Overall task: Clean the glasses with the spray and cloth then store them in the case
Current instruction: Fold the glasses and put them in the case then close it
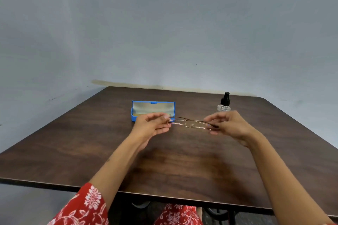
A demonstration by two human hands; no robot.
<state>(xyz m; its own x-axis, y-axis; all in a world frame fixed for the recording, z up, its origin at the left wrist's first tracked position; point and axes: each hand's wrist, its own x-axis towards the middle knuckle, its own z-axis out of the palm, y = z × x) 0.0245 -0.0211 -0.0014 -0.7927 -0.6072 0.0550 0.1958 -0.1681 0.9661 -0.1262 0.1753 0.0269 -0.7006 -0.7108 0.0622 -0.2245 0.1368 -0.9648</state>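
Thin gold-framed glasses point(190, 124) pinched at each end by left hand point(151, 126) and right hand point(230, 126), above table point(73, 142), near open blue case point(153, 110). Likely pre-cleaning; next, reaching spray bottle point(224, 103).

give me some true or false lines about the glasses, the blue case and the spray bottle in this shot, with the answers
1. Both hands hold the glasses, the left hand at one end and the right hand at the other. True.
2. The blue case is shut. False: its lid stands open.
3. The spray bottle lies on its side. False: it stands upright on the table.
4. The spray bottle has a black top. True.
5. The glasses are inside the case. False: they are held above the table, in front of the case.
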